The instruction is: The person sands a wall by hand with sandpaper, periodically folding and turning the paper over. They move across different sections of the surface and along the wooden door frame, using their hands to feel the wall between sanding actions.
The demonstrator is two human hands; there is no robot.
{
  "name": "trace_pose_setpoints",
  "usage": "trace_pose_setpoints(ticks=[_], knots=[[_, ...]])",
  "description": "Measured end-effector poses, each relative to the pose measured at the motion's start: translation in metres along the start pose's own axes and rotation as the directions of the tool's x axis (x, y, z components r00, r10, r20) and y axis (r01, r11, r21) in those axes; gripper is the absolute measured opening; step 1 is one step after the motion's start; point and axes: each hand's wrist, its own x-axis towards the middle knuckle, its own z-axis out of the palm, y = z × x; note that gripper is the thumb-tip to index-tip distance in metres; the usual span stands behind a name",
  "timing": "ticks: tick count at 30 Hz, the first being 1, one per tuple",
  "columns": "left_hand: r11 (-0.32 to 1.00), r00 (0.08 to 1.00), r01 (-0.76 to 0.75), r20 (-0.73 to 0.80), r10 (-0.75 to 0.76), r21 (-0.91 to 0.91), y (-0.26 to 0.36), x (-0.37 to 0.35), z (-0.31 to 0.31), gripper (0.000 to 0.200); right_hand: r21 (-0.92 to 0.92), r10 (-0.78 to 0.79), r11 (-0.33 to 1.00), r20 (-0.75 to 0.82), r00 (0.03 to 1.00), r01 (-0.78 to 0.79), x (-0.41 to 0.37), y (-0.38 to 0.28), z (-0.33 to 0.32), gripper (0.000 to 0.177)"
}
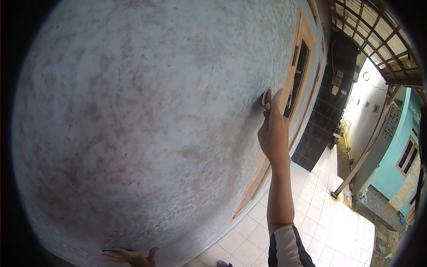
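Note:
A patchy grey-white wall (147, 120) with a rough surface fills most of the view. My right hand (274, 127) is raised at the wall, close to a wooden window frame (301, 44). Its fingers are closed on a small curved piece (267, 99), brownish with a pale edge, which looks like a folded sheet. That piece is at the wall surface, and its exact kind does not show. Low at the bottom edge, my left hand (133, 257) has its fingers spread at the wall and holds nothing. Part of its palm is cut off by the frame.
White floor tiles (311, 200) run along the foot of the wall. A black tiled wall section (316, 120) stands beyond the window. To the right are a slanting post (360, 162), a turquoise house (391, 180) and a lattice roof (378, 31) overhead.

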Motion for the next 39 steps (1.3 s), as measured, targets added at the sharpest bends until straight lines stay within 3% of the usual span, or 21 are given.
trace_pose_setpoints(ticks=[2,6,8,11,14,18,22,24,25,30,32,34,35,37,39], knots=[[0.992,0.986,-0.121,0.11,0.126,-0.047,-0.022,-0.019,0.023,0.137,0.002,-0.007,1.0,0.052,0.999,0.007,-0.008,-0.014,-0.003,0.088],[0.995,0.987,-0.077,0.135,0.086,-0.071,-0.024,-0.027,0.03,0.135,-0.005,0.015,1.0,0.015,1.0,-0.014,0.002,0.001,-0.002,0.087],[0.998,0.983,-0.039,0.18,0.046,-0.04,-0.023,-0.027,0.025,0.13,-0.014,0.133,0.991,0.13,0.982,-0.132,0.002,-0.004,-0.006,0.088],[1.0,0.972,0.017,0.234,-0.017,0.003,-0.017,-0.023,0.022,0.126,0.001,0.069,0.998,0.104,0.992,-0.069,-0.005,-0.006,-0.004,0.089],[1.0,0.971,0.002,0.237,-0.007,0.024,-0.02,-0.023,0.023,0.126,0.015,-0.051,0.999,-0.031,0.998,0.052,0.004,0.014,0.001,0.089],[0.999,0.971,-0.002,0.238,-0.01,0.05,-0.02,-0.028,0.033,0.125,-0.024,-0.025,0.999,0.041,0.999,0.026,-0.007,0.003,0.001,0.087],[0.996,0.969,-0.012,0.246,-0.011,0.092,-0.03,-0.038,0.039,0.124,-0.012,-0.052,0.999,-0.048,0.997,0.051,0.004,0.022,0.005,0.088],[0.994,0.969,-0.008,0.245,-0.019,0.108,-0.031,-0.042,0.044,0.124,-0.047,0.054,0.998,0.052,0.997,-0.052,0.002,0.009,0.0,0.087],[0.994,0.97,-0.003,0.243,-0.025,0.113,-0.03,-0.043,0.048,0.124,-0.078,-0.035,0.996,-0.01,0.999,0.034,-0.002,0.005,0.003,0.085],[0.988,0.967,-0.009,0.254,-0.031,0.154,-0.032,-0.042,0.042,0.123,-0.058,0.005,0.998,-0.036,0.999,-0.007,0.008,0.018,0.005,0.085],[0.994,0.99,0.0,0.14,-0.015,0.108,-0.019,-0.029,0.031,0.122,-0.075,-0.011,0.997,-0.031,0.999,0.009,0.011,0.013,0.002,0.085],[0.998,1.0,0.0,0.022,-0.002,0.063,-0.005,-0.012,0.018,0.121,-0.043,0.184,0.983,0.11,0.977,-0.18,0.011,0.0,-0.006,0.085],[0.999,0.999,-0.008,-0.033,0.01,0.045,-0.003,-0.01,0.014,0.12,-0.043,0.188,0.982,0.112,0.976,-0.185,0.014,0.007,-0.004,0.085],[0.999,0.999,-0.035,-0.03,0.036,0.026,-0.02,-0.027,0.036,0.119,-0.057,0.042,0.997,-0.018,0.999,-0.043,0.02,0.024,0.001,0.084],[0.998,0.998,-0.055,-0.031,0.055,0.006,-0.023,-0.034,0.039,0.119,-0.054,0.035,0.998,0.008,0.999,-0.034,0.009,0.008,-0.003,0.084]])
